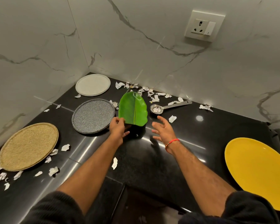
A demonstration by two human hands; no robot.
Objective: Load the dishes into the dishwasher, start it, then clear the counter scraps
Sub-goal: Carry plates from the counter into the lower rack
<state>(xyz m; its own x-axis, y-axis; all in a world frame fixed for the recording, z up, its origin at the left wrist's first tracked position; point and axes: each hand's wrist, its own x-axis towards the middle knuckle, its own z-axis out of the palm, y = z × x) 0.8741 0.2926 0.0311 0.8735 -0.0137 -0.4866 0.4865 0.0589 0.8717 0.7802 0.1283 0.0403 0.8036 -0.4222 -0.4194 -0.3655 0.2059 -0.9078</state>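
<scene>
Pinching the green dish [132, 109] by its near rim, the left hand [118, 128] tilts it; it looks light, stiff and slippery. The right hand [164, 130] hovers, fingers spread.

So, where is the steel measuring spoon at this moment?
In the head view, the steel measuring spoon lies on the black counter near the back wall, just right of the green leaf-shaped plate, among paper scraps.

place: probably home kitchen | evidence: black counter [176, 167], marble-look wall [136, 38], plates, wall socket [204, 25]
</scene>
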